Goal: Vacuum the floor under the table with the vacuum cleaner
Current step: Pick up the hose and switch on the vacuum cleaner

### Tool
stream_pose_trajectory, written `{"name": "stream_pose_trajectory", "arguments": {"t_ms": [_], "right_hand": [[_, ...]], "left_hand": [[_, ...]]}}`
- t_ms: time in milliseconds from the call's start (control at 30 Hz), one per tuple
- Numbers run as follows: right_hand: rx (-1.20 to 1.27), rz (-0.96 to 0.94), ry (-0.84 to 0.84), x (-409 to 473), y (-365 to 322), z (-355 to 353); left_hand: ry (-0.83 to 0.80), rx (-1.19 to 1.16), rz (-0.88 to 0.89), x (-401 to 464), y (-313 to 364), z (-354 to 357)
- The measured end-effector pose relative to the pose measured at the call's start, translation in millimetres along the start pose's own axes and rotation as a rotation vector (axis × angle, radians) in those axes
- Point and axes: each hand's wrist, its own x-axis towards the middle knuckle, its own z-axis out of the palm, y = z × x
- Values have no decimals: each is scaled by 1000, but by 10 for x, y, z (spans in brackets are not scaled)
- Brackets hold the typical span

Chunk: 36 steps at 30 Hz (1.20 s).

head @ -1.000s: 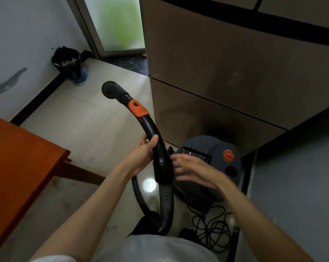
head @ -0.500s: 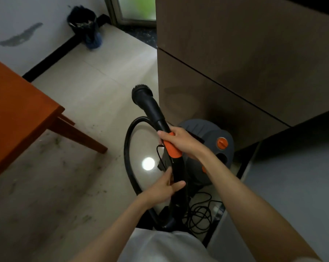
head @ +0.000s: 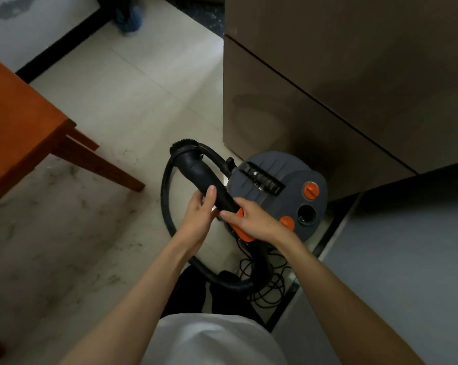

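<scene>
Orange-brown wood of the table (head: 19, 122) fills my left side, above dusty floor (head: 64, 219). My left hand (head: 200, 214) wraps the black wand (head: 204, 175); my right hand (head: 254, 219) grips its orange collar (head: 240, 231), the two hands almost touching. Just right, the grey vacuum cleaner (head: 283, 191) sits against a brown cabinet (head: 328, 88).

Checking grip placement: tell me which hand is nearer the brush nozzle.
Left. The left hand grips the wand just below the brush nozzle; the right hand holds farther down, at the orange collar.
</scene>
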Motion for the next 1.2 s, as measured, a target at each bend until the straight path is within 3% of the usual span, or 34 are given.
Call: {"name": "stream_pose_trajectory", "arguments": {"t_ms": [167, 267, 433, 533, 833, 1033, 1200], "right_hand": [[210, 112, 139, -103, 422, -170], [221, 228, 328, -102, 786, -318], [3, 379, 744, 41, 1215, -694], [-94, 396, 885, 199, 1458, -943], [-487, 281, 840, 482, 1858, -1249], [-540, 207, 862, 556, 1958, -1331], [-435, 216, 923, 587, 1981, -1320]], "left_hand": [[98, -291, -92, -34, -175, 176], [158, -329, -123, 0, -242, 214], [154, -311, -163, 118, -488, 323], [152, -304, -169, 251, -687, 389], [158, -255, -172, 643, -966, 571], [185, -269, -204, 660, -1121, 571], [144, -245, -229, 620, -1177, 672]]}}
